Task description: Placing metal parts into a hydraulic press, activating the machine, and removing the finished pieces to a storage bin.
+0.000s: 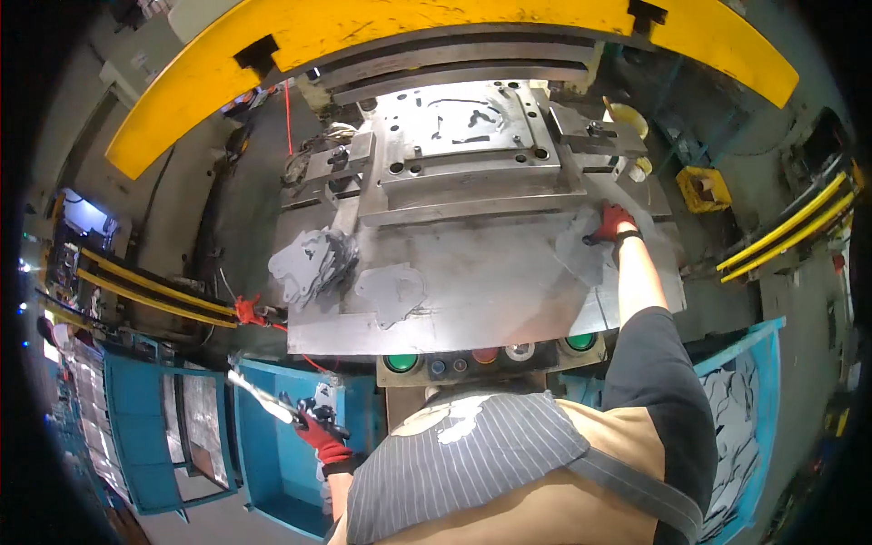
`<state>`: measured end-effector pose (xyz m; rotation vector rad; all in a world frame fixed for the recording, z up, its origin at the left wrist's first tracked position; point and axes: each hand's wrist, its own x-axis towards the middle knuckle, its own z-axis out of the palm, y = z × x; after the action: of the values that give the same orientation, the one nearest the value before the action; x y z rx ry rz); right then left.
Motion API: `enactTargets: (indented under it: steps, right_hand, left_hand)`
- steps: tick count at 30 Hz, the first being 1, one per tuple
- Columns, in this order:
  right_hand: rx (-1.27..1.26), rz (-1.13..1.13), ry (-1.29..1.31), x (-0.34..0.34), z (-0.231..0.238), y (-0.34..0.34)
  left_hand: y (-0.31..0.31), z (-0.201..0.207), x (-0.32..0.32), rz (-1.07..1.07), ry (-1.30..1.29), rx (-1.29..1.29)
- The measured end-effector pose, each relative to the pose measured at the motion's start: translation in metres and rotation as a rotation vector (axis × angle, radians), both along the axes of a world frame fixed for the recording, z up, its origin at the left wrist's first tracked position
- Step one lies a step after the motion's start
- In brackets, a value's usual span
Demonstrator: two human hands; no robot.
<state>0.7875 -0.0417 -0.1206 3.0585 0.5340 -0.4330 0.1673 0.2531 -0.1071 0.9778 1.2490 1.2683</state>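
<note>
My right hand (616,222), in a red and black glove, reaches to the right side of the steel table (490,272). Its fingers are closed at the far edge of a thin grey metal sheet (583,252) that lies flat there. Low on the left, above a blue bin, my left hand (320,438) wears the same kind of glove and is closed around a long, pale, rod-like tool (263,396). On the table's left lie a stack of cut metal plates (311,267) and one single flat plate (392,292).
Beyond the table stands a press die (468,163) under a yellow press beam (436,34). A control panel (489,361) with green buttons runs along the near edge. Blue bins (277,468) flank me; the right one holds metal pieces (731,427). Yellow rails (786,227) stand at both sides.
</note>
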Motion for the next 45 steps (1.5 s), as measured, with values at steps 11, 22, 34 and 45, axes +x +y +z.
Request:
enactTargets:
  steps: [11, 22, 34, 45]
  right_hand:
    - [1.742, -0.349, 0.615, -0.049, 0.031, -0.106]
    - [1.934, -0.474, 0.49, -0.226, -0.055, -0.094]
    - [0.875, -0.047, 0.044, -0.213, 0.001, -0.1]
    - [0.991, -0.058, -0.349, -0.177, -0.012, -0.09]
  left_hand:
    - [0.018, 0.067, 0.189, -1.022, 0.01, -0.025]
    - [0.079, 0.077, 0.426, -1.39, 0.43, 0.567]
    - [0.045, 0.155, 0.342, -1.342, 0.071, 0.317]
    - [-0.031, 0.062, 0.103, -1.016, 0.239, -0.102]
